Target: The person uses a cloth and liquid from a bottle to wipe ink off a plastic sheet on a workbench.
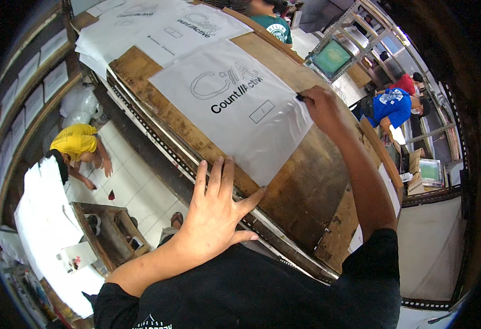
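So your bag (pixel 226 118) is lying flat on the brown board (pixel 317 186), ahead of your left hand (pixel 213 214) and off to the left of your right hand (pixel 322 107). Left hand's loose, fingers spread, index tip right by the bag's near corner. Your right fingers are bent in at its right-hand corner, with a dark bit (pixel 299 97) at the tips; can't tell if they're actually pinching the plastic.
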Motion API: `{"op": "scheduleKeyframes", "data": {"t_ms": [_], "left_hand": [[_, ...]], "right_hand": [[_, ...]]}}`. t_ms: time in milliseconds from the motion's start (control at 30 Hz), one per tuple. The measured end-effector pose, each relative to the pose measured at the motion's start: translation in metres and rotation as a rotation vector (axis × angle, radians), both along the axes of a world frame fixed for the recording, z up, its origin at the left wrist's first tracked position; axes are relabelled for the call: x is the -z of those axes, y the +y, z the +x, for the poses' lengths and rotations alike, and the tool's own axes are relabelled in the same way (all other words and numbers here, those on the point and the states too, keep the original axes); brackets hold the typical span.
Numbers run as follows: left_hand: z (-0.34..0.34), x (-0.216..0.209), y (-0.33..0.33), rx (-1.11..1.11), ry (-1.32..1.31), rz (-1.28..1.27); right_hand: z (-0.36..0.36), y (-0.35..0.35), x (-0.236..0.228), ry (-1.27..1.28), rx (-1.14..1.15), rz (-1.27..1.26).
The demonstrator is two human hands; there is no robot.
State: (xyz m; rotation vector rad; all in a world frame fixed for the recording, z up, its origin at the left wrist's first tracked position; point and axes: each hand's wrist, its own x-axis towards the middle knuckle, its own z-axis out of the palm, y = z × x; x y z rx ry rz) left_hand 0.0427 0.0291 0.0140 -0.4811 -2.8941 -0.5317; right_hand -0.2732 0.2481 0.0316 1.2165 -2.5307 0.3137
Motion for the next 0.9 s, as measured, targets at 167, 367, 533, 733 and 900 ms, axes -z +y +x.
{"op": "scheduleKeyframes", "data": {"t_ms": [167, 367, 533, 733, 900], "left_hand": [[-0.001, 0.000, -0.001, -0.003, -0.009, -0.005], [-0.001, -0.004, 0.000, 0.017, -0.024, -0.069], [0.000, -0.003, -0.001, 0.006, -0.044, -0.085], [0.000, -0.003, 0.001, 0.008, 0.012, -0.032], [0.000, -0.001, -0.001, 0.015, 0.028, -0.031]], "right_hand": [[0.131, -0.023, -0.001, -0.060, -0.329, 0.079], [0.185, -0.036, -0.012, -0.157, -0.369, 0.239], [0.125, -0.026, 0.006, -0.007, -0.245, 0.177], [-0.001, 0.009, 0.029, 0.077, 0.081, 0.090], [0.006, 0.005, 0.009, -0.045, 0.001, -0.091]]}}
